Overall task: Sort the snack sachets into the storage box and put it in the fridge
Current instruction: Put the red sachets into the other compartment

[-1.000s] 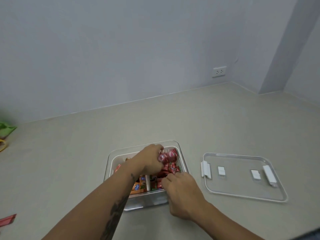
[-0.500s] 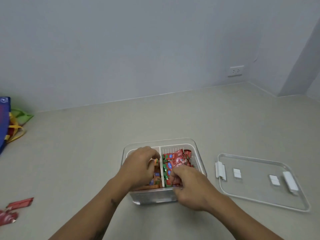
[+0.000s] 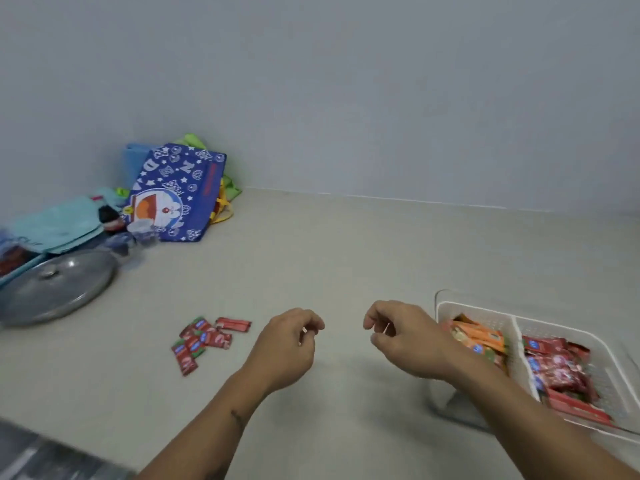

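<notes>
Nothing is held in either hand right now. Both hands hang above the floor with fingers loosely curled and no sachet between them.

A small pile of red sachets (image 3: 204, 341) lies on the floor, to the left of the left hand (image 3: 287, 344) and a little apart from it. The storage box (image 3: 446, 308) sits on the right. It has two parts. The orange sachets (image 3: 479, 336) fill the left part and more red packets (image 3: 557, 367) fill the right part. The right hand (image 3: 405, 336) is just beside the box's left wall, and its arm crosses in front of the near corner.

The next job looks like picking up the loose red pile. To do it well, the left hand should reach left and go down low, then sweep the sachets together before grabbing, since they are thin, flat and slippery. Small bunches are safer than one big one, so none drop. They should go in the right part with the other reds, not in with the orange ones. The box looks quite full, so they may need pressing flat.

The left wrist bends down a bit, thumb near the fingertips. The right hand is the same, its fingers pointing left, toward the other hand.

Farther off, by the wall, sit a blue cartoon bag (image 3: 180, 195) and a metal pot lid (image 3: 55, 285).
</notes>
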Tool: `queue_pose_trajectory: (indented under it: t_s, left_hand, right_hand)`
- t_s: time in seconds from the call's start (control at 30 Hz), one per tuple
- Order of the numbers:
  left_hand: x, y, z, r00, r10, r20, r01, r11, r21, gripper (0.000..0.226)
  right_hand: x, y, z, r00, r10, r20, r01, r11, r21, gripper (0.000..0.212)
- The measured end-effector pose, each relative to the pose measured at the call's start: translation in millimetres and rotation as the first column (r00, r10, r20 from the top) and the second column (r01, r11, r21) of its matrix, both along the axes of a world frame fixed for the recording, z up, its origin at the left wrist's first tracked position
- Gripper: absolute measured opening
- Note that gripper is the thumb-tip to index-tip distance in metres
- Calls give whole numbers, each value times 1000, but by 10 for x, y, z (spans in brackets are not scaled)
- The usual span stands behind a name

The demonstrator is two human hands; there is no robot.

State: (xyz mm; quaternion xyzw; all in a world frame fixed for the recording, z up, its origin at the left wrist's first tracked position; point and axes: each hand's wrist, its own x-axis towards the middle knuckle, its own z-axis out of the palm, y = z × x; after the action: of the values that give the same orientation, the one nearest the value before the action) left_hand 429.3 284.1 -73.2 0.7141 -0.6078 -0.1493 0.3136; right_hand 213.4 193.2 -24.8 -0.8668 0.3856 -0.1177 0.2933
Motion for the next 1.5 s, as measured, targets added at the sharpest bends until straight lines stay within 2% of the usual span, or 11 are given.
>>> queue_pose_trajectory:
  t_s: [0.2,0.4,0.5,0.67,0.77,0.83,0.97,1.07,1.23,1.5]
  left_hand:
    - [1273,436,-223,989,150,21,-151,986,77,23]
    - [2181,783,-518,964,253,79,-265,937,230,23]
    - [2427,825,-640,978,157,136,-194,921,338,33]
    - [2580,783,-858,950,-43,309,-100,897,432,70]
    - [2632,806,-1031,908,-143,395,-31,914,404,80]
    - [2663,839,-1133,889,-170,426,9,935,354,78]
    - [2762,849,-1201,920,-119,373,38,975,218,48]
    - [2886,841,-1239,936,-13,352,-41,989,144,35]
    - [2942,725,-1351,916,110,386,-175,975,138,35]
    - [2993,526,-1391,886,137,443,-225,962,153,28]
  right_hand:
    - [1231,178,-265,980,157,-123,-140,980,141,17]
    - [2126,350,-543,924,213,-319,-144,963,226,46]
    - [2456,429,-658,879,245,-409,-162,960,228,60]
    - [2912,424,-819,835,258,-486,-193,965,180,74]
    - [3119,353,-916,833,247,-495,-204,969,140,75]
    - [3234,299,-990,828,245,-504,-223,969,105,73]
    - [3459,182,-1140,810,259,-527,-264,962,66,64]
    - [3603,163,-1271,796,267,-543,-297,954,34,67]
    - [3786,147,-1503,831,175,-528,-305,937,-171,60]
    - [3892,49,-1608,855,196,-480,-313,933,-179,46]
